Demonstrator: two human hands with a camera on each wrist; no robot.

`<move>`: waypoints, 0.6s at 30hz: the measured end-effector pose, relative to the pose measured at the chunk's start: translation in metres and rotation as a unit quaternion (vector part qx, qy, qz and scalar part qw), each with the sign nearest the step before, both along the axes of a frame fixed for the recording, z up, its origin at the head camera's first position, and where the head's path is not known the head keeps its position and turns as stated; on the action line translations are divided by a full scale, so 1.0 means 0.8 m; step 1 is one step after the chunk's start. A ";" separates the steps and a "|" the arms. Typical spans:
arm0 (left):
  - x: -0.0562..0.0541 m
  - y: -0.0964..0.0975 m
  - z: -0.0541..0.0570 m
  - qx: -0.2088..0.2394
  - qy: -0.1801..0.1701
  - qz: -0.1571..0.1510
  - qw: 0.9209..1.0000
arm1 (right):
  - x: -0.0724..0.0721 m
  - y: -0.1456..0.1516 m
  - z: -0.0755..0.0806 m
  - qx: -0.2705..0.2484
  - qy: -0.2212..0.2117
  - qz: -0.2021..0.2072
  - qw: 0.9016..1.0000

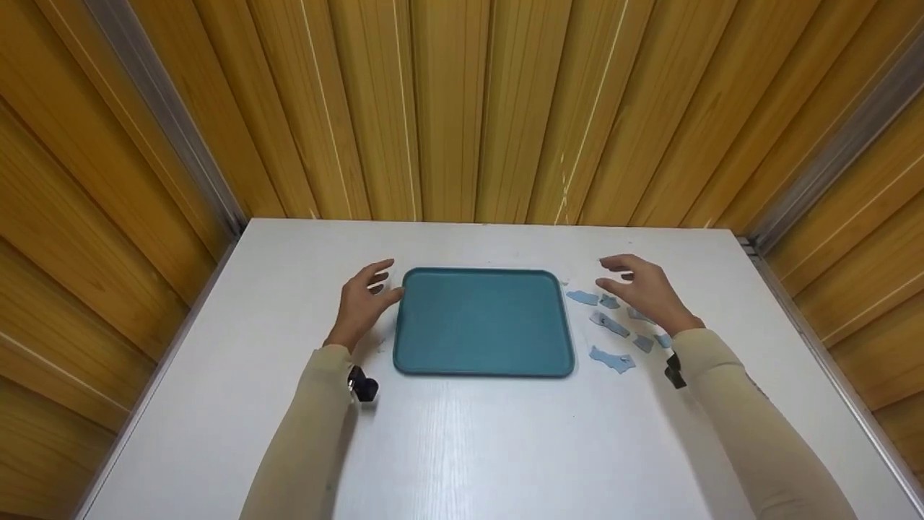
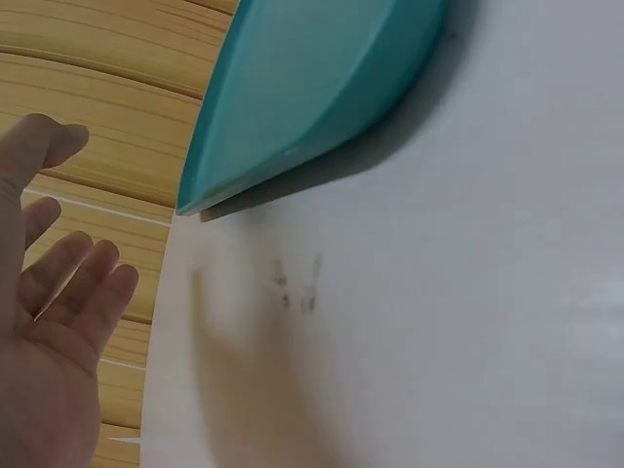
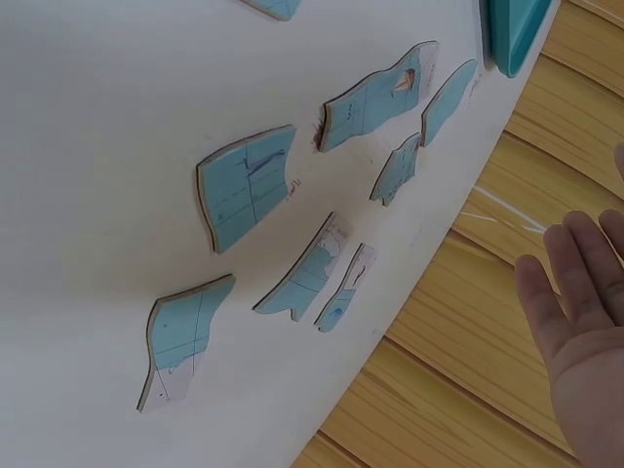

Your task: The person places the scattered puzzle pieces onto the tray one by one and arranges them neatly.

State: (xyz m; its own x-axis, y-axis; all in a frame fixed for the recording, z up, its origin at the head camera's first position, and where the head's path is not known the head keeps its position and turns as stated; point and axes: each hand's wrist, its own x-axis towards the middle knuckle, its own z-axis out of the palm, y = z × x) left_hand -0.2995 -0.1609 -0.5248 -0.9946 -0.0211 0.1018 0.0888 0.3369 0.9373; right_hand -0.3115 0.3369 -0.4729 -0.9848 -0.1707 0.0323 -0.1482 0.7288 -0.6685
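A teal rectangular tray (image 1: 484, 323) with a raised rim lies flat on the white table, nothing on it. My left hand (image 1: 364, 303) hovers by the tray's left edge, fingers loosely bent; in the head view its thumb overlaps the rim, and I cannot tell whether they touch. In the left wrist view that hand (image 2: 63, 322) holds nothing. To the right of the tray lie several flat, light-blue puzzle pieces (image 1: 611, 359) with wavy edges and printed lines. Above them is my right hand (image 1: 644, 292), fingers apart and holding nothing. One puzzle piece (image 3: 375, 102) bears a small sailboat picture.
The white table (image 1: 462, 448) ends at a yellow wood-patterned wall (image 1: 447, 108) behind, with similar panels at both sides. A dark wrist device (image 1: 363, 385) sits on the left sleeve and another device (image 1: 675, 370) on the right. Faint smudges (image 2: 292, 288) mark the tabletop left of the tray.
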 end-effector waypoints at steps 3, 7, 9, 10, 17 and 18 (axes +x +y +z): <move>0.000 0.003 -0.007 0.005 -0.002 -0.004 1.000 | -0.003 -0.001 -0.003 0.000 -0.008 -0.003 1.000; 0.000 0.008 -0.018 0.007 -0.003 -0.002 1.000 | -0.005 -0.001 -0.010 -0.003 -0.015 -0.003 1.000; 0.000 0.010 -0.024 0.009 -0.008 0.001 1.000 | -0.007 0.000 -0.014 0.000 -0.017 -0.003 1.000; 0.000 0.011 -0.026 0.011 -0.011 0.001 1.000 | -0.008 0.000 -0.015 0.002 -0.019 -0.002 1.000; 0.002 0.017 -0.038 0.040 -0.030 0.006 0.999 | -0.013 0.003 -0.021 0.011 -0.043 -0.007 0.999; 0.002 0.018 -0.039 0.044 -0.032 0.008 0.999 | -0.014 0.004 -0.021 0.009 -0.046 -0.009 0.999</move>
